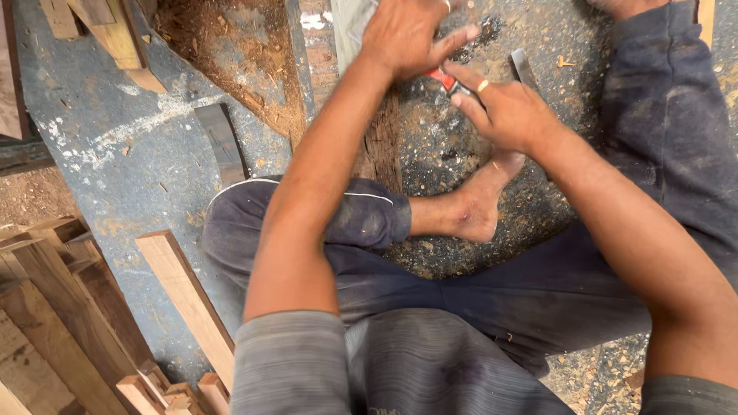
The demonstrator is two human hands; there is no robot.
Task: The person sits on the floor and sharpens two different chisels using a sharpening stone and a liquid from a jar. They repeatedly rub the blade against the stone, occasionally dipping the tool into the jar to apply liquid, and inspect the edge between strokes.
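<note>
Seated cross-legged on a dusty concrete floor [138, 177], working a small red-handled tool [441, 79] at the top of the view, seemingly mid-way through a fine cutting or marking step. Left hand [403, 34] curled down over the red handle, fingers bent, pressing. Right hand [503, 111] just beside, fingers half closed, fingertips pinching the tool's dark end. Tool wedged between both hands, above the bare foot [477, 204]. Next move probably calls for steady pressure. Wood planks [188, 296] lying well apart, lower left.
</note>
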